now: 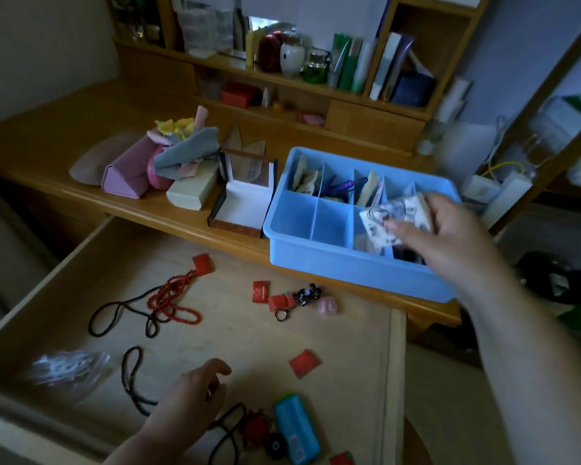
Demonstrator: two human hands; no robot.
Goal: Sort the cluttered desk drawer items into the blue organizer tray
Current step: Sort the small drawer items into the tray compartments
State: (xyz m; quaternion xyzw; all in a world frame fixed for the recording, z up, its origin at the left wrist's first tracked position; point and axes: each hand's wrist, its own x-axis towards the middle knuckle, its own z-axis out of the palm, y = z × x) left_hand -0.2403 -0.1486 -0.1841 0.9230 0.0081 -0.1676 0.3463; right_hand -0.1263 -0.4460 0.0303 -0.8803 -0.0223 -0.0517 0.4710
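Blue plastic organizer tray [319, 263] is sitting on the wooden desk [81, 156]; right hand [450, 236] is pinching white printed packets [396, 216] over its front compartments, left hand [195, 394] is hovering relaxed, empty, over the open drawer [235, 333].

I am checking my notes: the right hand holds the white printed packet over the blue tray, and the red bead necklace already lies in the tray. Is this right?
Not quite. The head view shows the red bead necklace lying in the open drawer, not in the blue tray. The right hand does hold the white printed packet over the tray.
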